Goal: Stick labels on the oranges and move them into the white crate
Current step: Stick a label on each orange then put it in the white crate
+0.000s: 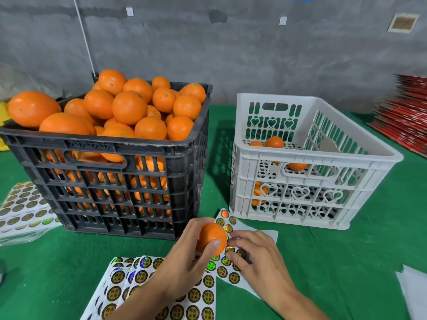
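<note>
Head view: left hand [184, 257] grips an orange [211, 237], thumb across its front, held over the green table [323, 250]. Right hand [256, 257] just right of the orange, fingertips [231, 255] pinching at a label sheet [227, 227] beneath. More label sheets [143, 287] below-left of the grip. Beyond it to the left, black crate [111, 181] heaped with oranges. Beyond to the right, white crate [312, 162] with a few oranges inside.
</note>
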